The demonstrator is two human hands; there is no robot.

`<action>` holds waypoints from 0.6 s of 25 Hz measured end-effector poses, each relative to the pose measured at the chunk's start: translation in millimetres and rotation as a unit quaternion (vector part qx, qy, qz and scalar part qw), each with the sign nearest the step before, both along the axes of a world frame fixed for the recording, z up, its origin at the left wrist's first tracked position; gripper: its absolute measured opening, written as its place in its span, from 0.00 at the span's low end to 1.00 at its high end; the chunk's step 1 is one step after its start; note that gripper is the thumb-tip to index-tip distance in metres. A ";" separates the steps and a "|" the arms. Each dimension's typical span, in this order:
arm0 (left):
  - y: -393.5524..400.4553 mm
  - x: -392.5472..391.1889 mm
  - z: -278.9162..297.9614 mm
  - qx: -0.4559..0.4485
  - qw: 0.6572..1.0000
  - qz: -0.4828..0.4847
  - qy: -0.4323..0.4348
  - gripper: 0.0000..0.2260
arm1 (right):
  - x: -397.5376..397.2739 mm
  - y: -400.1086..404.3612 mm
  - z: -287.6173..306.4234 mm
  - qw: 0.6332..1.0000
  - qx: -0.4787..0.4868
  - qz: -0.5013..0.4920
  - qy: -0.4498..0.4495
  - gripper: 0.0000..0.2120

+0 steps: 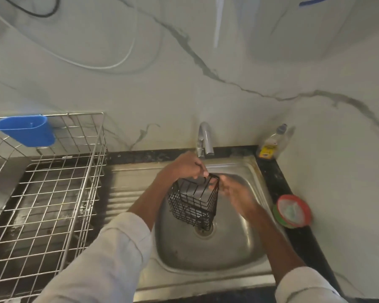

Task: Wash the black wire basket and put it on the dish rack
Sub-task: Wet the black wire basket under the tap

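Observation:
The black wire basket (pixel 194 203) hangs tilted over the steel sink (pixel 228 254), just below the tap (pixel 205 138). My left hand (pixel 187 166) grips its top rim from the far left side. My right hand (pixel 230 189) is blurred and touches the basket's right side near the rim; how its fingers lie is unclear. The wire dish rack (pixel 46 193) stands on the counter to the left of the sink, apart from the basket.
A blue plastic cup holder (pixel 26 130) hangs on the rack's back left corner. A dish soap bottle (pixel 271 143) stands in the corner behind the sink. A red-rimmed round tub with a scrubber (pixel 293 212) sits on the dark counter at right.

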State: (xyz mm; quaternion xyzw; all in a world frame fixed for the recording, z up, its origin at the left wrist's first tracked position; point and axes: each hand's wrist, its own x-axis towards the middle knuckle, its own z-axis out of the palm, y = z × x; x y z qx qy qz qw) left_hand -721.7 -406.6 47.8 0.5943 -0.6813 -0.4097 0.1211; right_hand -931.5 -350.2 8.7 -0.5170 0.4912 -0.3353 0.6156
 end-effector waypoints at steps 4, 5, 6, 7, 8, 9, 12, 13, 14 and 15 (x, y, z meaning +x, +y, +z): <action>-23.5 -10.9 -19.1 0.018 0.999 0.022 0.030 0.04 | 15.3 -22.5 -11.1 0.989 -0.006 -0.145 0.034 0.18; -28.7 -9.7 -26.4 0.007 0.998 0.047 0.045 0.04 | 16.7 -28.5 -15.3 0.985 0.014 -0.173 0.015 0.17; -37.1 -6.9 -35.2 -0.001 0.995 0.086 0.047 0.07 | 14.2 -36.8 -23.4 0.981 0.032 -0.192 -0.009 0.17; -45.5 -4.3 -43.0 -0.005 0.991 0.126 0.040 0.10 | 8.8 -44.4 -30.1 0.981 0.042 -0.190 -0.020 0.18; -54.2 -3.1 -49.8 -0.004 0.989 0.150 0.016 0.13 | 3.8 -48.6 -31.7 0.982 0.048 -0.181 -0.012 0.19; -63.4 -2.8 -56.0 0.006 0.989 0.149 -0.007 0.17 | -1.1 -51.8 -34.7 0.985 0.048 -0.168 -0.001 0.20; -78.4 -13.6 -55.0 0.036 0.988 0.147 -0.027 0.18 | -6.8 -52.5 -44.2 0.991 0.057 -0.120 0.001 0.18; -82.3 -16.5 -56.3 0.030 0.986 0.160 -0.034 0.14 | -8.8 -51.7 -48.3 0.992 0.064 -0.112 -0.007 0.19; -86.8 -17.9 -59.6 0.029 0.984 0.171 -0.032 0.12 | -10.6 -50.8 -51.9 0.992 0.069 -0.107 -0.015 0.20; -91.7 -18.1 -69.2 0.034 0.983 0.180 -0.019 0.10 | -11.7 -50.0 -53.7 0.991 0.079 -0.108 -0.024 0.21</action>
